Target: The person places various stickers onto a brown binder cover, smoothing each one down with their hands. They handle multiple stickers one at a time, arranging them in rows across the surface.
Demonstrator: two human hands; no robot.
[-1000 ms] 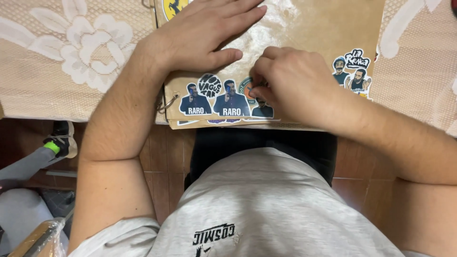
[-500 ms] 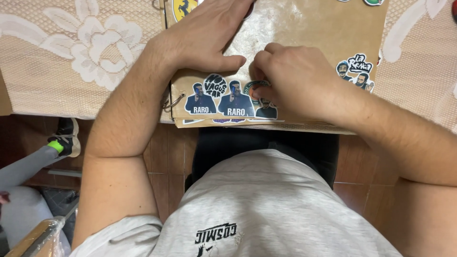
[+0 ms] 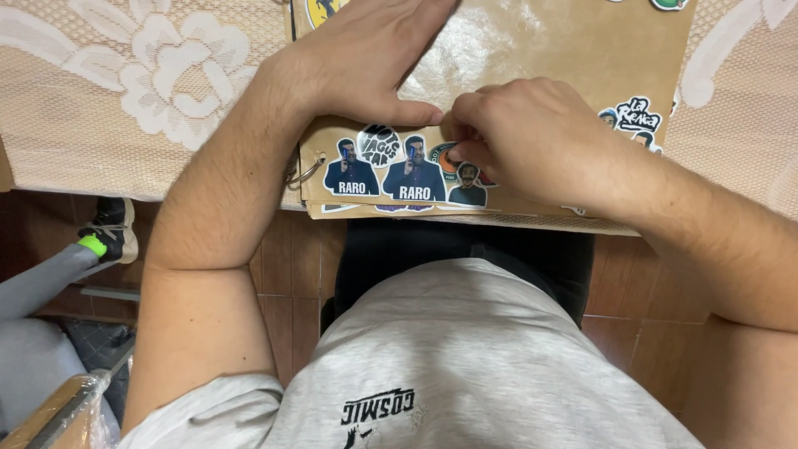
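A brown ring-bound album page (image 3: 573, 50) under glossy plastic lies on the table, with several stickers along its near edge and right side. My left hand (image 3: 366, 58) rests flat on the page, thumb pressed beside the stickers. My right hand (image 3: 532, 137) is curled at the page's near edge, its fingertips pinching at a small round sticker (image 3: 445, 158) next to two cut-out figure stickers (image 3: 382, 175). Whether the sticker is lifted off the page I cannot tell.
A beige lace tablecloth (image 3: 125, 91) with flower patterns covers the table. Metal binder rings (image 3: 303, 175) stick out at the album's left. Below the table edge are brown floor tiles, another person's grey-clad leg and black shoe (image 3: 108, 233) at left, and a plastic-wrapped object (image 3: 66, 411).
The view has shifted slightly. My right fingertips have closed in a little tighter on the round sticker; my left hand stays flat on the page.
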